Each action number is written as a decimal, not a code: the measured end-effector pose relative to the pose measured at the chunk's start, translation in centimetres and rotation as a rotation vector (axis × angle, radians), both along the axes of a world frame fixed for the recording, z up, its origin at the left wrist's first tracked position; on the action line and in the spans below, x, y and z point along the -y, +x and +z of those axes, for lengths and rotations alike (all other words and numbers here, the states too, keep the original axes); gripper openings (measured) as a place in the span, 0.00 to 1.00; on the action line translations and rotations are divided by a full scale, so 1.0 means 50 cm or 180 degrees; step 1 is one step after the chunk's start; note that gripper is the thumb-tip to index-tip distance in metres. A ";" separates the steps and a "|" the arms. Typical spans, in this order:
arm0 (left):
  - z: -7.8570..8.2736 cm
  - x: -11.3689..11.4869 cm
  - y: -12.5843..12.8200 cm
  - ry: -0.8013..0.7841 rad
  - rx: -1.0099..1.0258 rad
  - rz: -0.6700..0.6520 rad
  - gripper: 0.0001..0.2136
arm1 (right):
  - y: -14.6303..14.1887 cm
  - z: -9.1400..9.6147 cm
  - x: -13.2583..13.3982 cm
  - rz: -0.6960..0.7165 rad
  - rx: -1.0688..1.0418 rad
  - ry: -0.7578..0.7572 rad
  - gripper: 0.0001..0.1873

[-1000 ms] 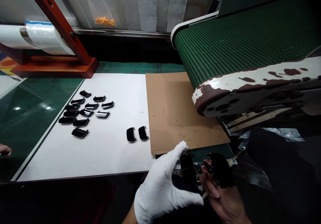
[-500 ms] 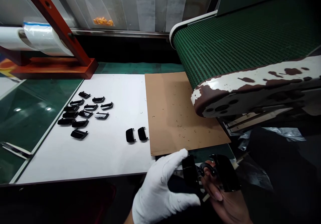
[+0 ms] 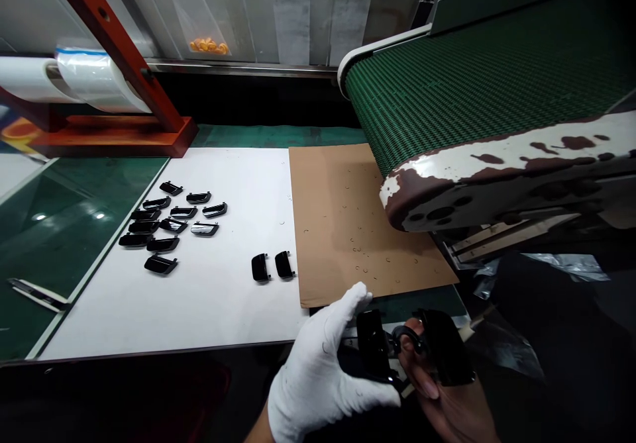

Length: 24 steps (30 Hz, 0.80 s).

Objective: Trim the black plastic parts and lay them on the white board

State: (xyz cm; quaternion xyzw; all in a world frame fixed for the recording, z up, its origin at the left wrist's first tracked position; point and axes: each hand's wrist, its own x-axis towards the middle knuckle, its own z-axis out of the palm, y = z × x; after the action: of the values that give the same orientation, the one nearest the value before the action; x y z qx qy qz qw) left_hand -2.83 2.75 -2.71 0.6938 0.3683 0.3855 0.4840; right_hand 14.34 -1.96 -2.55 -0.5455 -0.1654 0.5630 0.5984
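My left hand (image 3: 322,370), in a white glove, curls around a glossy black plastic part (image 3: 373,345) at the near edge of the table. Beside it, my bare right hand (image 3: 442,400) grips a second black part (image 3: 447,353); a black curved link (image 3: 405,336) joins the two pieces between my hands. Two loose black parts (image 3: 271,265) lie side by side on the white sheet (image 3: 223,297) just left of the brown cardboard (image 3: 348,231). Farther left, a cluster of several black parts (image 3: 169,224) sits on that sheet.
A green conveyor belt (image 3: 472,79) with a worn white frame overhangs the cardboard from the right. A red stand (image 3: 119,125) with a roll of clear film (image 3: 94,79) is at the back left. A thin tool (image 3: 37,294) lies on the green glass surface (image 3: 59,231).
A hand at the far left edge one second ago has gone, leaving the thin tool on the glass. My two hands have barely shifted with the joined parts.
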 end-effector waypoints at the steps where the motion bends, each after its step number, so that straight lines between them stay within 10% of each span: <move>1: -0.002 -0.001 0.002 0.0024 0.0050 -0.0016 0.56 | 0.001 0.003 0.003 0.0049 0.0051 0.0021 0.14; 24: 0.028 0.014 0.022 -0.1049 0.0493 0.0170 0.46 | -0.003 0.030 0.004 0.0237 0.0483 0.0151 0.11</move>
State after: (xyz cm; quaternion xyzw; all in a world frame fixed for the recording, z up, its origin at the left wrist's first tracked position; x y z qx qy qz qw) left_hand -1.71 2.06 -1.30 0.5633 0.4064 0.3851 0.6076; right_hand 14.17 -2.16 -1.03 -0.5658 -0.2437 0.5378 0.5755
